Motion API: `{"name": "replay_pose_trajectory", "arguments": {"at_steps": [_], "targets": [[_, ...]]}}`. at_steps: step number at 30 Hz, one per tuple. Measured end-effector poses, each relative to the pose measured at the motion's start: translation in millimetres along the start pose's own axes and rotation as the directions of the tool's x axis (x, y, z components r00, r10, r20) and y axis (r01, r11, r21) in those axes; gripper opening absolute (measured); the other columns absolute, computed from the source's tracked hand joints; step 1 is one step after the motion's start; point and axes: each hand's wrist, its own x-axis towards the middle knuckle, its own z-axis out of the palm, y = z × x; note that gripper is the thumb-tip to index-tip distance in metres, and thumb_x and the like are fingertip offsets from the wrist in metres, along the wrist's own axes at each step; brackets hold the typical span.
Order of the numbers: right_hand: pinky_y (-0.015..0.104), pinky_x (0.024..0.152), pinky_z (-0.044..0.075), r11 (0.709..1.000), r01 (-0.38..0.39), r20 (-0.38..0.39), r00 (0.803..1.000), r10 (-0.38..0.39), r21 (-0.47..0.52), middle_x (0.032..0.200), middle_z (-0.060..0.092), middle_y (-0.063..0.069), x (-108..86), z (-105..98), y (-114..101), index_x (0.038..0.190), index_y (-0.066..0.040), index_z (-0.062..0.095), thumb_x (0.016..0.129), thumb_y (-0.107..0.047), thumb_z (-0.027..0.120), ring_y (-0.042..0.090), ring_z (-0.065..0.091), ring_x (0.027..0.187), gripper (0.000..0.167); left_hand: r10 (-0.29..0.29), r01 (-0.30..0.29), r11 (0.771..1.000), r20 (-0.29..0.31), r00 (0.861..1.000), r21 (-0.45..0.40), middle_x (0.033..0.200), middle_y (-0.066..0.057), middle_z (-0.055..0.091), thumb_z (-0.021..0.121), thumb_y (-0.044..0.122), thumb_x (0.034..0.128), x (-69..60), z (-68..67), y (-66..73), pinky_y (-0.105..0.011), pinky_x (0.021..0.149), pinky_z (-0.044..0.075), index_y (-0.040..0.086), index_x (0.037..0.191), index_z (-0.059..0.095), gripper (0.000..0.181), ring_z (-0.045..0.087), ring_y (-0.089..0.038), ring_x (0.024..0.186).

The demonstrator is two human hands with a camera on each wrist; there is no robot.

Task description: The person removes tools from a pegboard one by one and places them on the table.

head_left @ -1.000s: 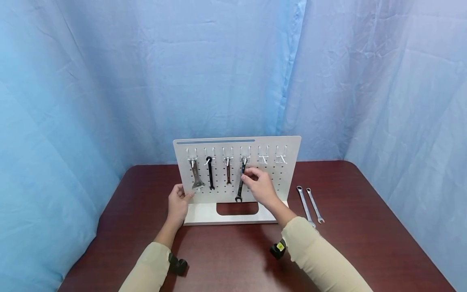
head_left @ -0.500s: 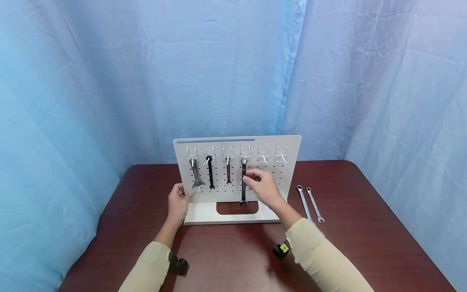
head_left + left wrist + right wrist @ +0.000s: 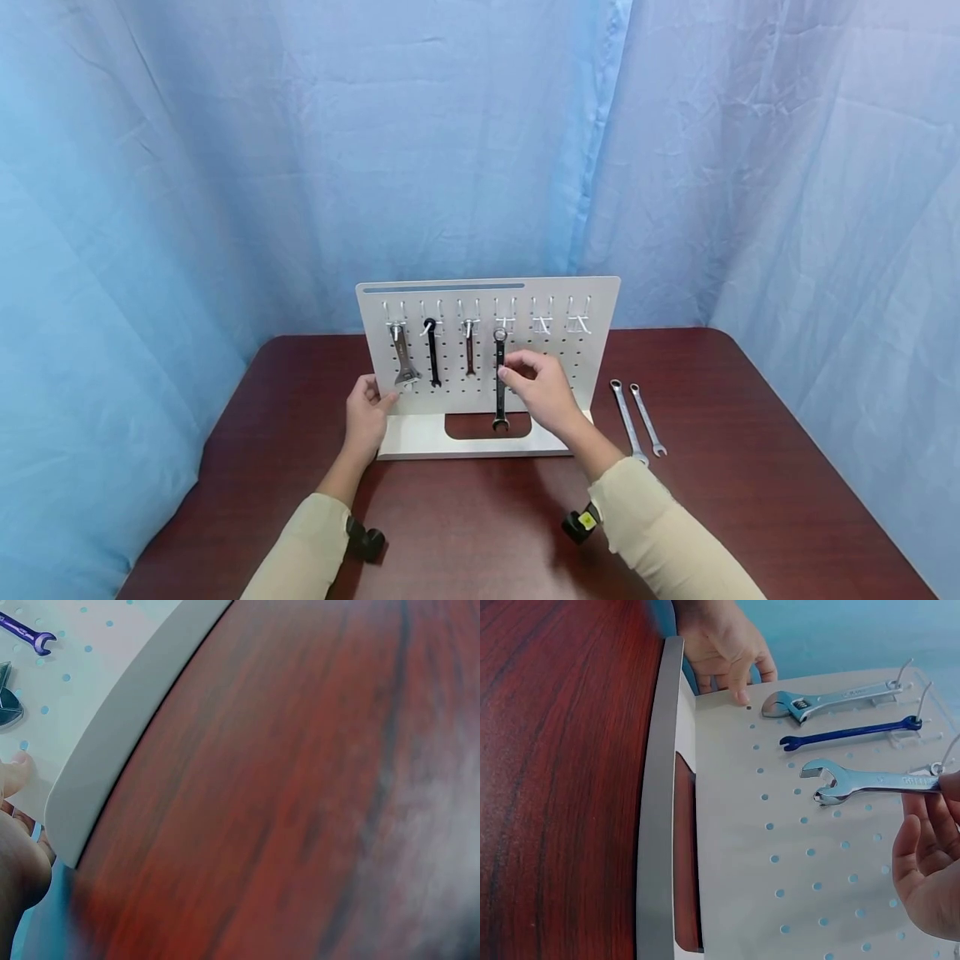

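Note:
In the head view my right hand [image 3: 546,392] pinches a chrome combination wrench [image 3: 500,383] by its shank. The wrench hangs upright, ring end up at the fourth hook [image 3: 506,321]; I cannot tell whether the hook passes through the ring. In the right wrist view, its open end [image 3: 831,782] stands out from the board. My left hand [image 3: 367,423] grips the white pegboard [image 3: 555,375] by its lower left edge, thumb in front. Left of the wrench hang an adjustable wrench [image 3: 402,354], a dark combination wrench [image 3: 432,354] and a small wrench [image 3: 470,350].
Two more hooks [image 3: 542,323] at the board's right bear nothing. Two silver combination wrenches, a larger one [image 3: 627,423] and a smaller one [image 3: 648,421], lie on the dark red table [image 3: 720,500] right of the stand. Blue curtains [image 3: 450,150] surround the table.
The wrench in my right hand has swung from tilted to upright, and its ring end has moved slightly down and toward me. My left hand stays on the pegboard's edge.

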Motion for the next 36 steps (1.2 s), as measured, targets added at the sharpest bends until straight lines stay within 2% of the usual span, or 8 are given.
{"name": "replay_pose_trajectory", "arguments": {"at_steps": [8, 11, 15, 19, 23, 27, 32, 36], "targets": [[0.027, 0.068, 0.053, 1.0, 0.03, -0.003, 1.0, -0.03, -0.005, 0.09, 0.068, 0.007, -10.0, -5, -3, 0.105, 0.001, 0.072, 0.096, -0.009, 0.068, 0.018, 0.061, 0.077, 0.014, -0.005, 0.005, 1.0, 0.004, 1.0, 0.001, 0.125, -0.025, 0.063, 0.062, -0.009, 0.0939, -0.6, -1.2, -1.0, -0.019, 0.085, 0.052, -0.002, 0.12, 0.052, 0.029, 0.06, -0.031, 0.116], [0.026, 0.067, 0.052, 1.0, 0.014, 0.005, 1.0, -0.014, -0.002, 0.089, 0.067, 0.009, -17.3, -10, -8, 0.105, 0.003, 0.072, 0.096, -0.008, 0.068, 0.018, 0.06, 0.076, 0.015, -0.006, 0.006, 1.0, 0.007, 1.0, 0.003, 0.125, -0.024, 0.063, 0.062, -0.009, 0.0942, -1.4, -1.6, -1.0, -0.02, 0.085, 0.052, -0.002, 0.12, 0.053, 0.029, 0.06, -0.03, 0.117], [0.025, 0.065, 0.052, 1.0, -0.008, 0.001, 1.0, 0.008, 0.017, 0.088, 0.066, 0.01, -26.5, -21, -5, 0.104, 0.006, 0.07, 0.094, -0.005, 0.068, 0.015, 0.06, 0.074, 0.014, -0.01, 0.01, 1.0, 0.014, 1.0, 0.006, 0.126, -0.024, 0.063, 0.062, -0.008, 0.0946, -1.4, -1.6, 0.1, -0.021, 0.087, 0.052, -0.002, 0.122, 0.052, 0.03, 0.06, -0.031, 0.119], [0.026, 0.064, 0.054, 0.999, -0.023, -0.019, 1.0, 0.024, 0.024, 0.089, 0.067, 0.011, -34.8, -38, 7, 0.1, 0.007, 0.069, 0.092, -0.002, 0.067, 0.012, 0.061, 0.07, 0.012, -0.01, 0.01, 1.0, 0.011, 1.0, 0.001, 0.127, -0.025, 0.062, 0.062, -0.009, 0.0945, -1.1, -1.8, 0.8, -0.02, 0.087, 0.052, -0.003, 0.123, 0.052, 0.03, 0.059, -0.031, 0.119], [0.027, 0.063, 0.054, 0.996, -0.088, -0.046, 0.995, 0.089, 0.032, 0.086, 0.066, 0.008, -44.1, -62, 14, 0.101, 0.009, 0.068, 0.092, -0.001, 0.064, 0.012, 0.06, 0.068, 0.014, -0.005, 0.005, 1.0, 0.002, 1.0, -0.009, 0.126, -0.026, 0.062, 0.062, -0.009, 0.0939, -1.0, -2.4, 0.7, -0.019, 0.086, 0.052, -0.004, 0.121, 0.052, 0.03, 0.059, -0.032, 0.119], [0.027, 0.06, 0.054, 0.986, -0.162, -0.093, 0.982, 0.165, 0.04, 0.087, 0.066, 0.009, -52.1, -86, 27, 0.103, 0.012, 0.068, 0.092, 0.0, 0.064, 0.011, 0.059, 0.068, 0.016, -0.002, 0.002, 1.0, -0.003, 1.0, -0.014, 0.126, -0.026, 0.062, 0.062, -0.01, 0.0936, -0.9, -2.7, -0.3, -0.019, 0.086, 0.052, -0.004, 0.121, 0.052, 0.03, 0.059, -0.033, 0.118], [0.029, 0.061, 0.054, 0.965, -0.26, -0.132, 0.956, 0.262, 0.031, 0.091, 0.069, 0.006, -59.7, -117, 48, 0.107, 0.014, 0.065, 0.095, -0.001, 0.062, 0.012, 0.059, 0.07, 0.02, 0.003, -0.004, 1.0, -0.01, 1.0, -0.012, 0.124, -0.027, 0.062, 0.063, -0.01, 0.0932, -0.2, -3.1, -1.4, -0.021, 0.086, 0.053, -0.004, 0.121, 0.053, 0.03, 0.06, -0.034, 0.117], [0.032, 0.061, 0.053, 0.934, -0.358, -0.137, 0.926, 0.352, -0.017, 0.092, 0.067, 0.005, -62.0, -141, 67, 0.113, 0.013, 0.063, 0.099, -0.008, 0.061, 0.016, 0.058, 0.069, 0.025, 0.007, -0.007, 1.0, -0.014, 1.0, -0.01, 0.124, -0.028, 0.062, 0.062, -0.011, 0.0926, 0.8, -3.8, -1.7, -0.024, 0.088, 0.054, -0.005, 0.12, 0.052, 0.03, 0.06, -0.035, 0.117]]}}
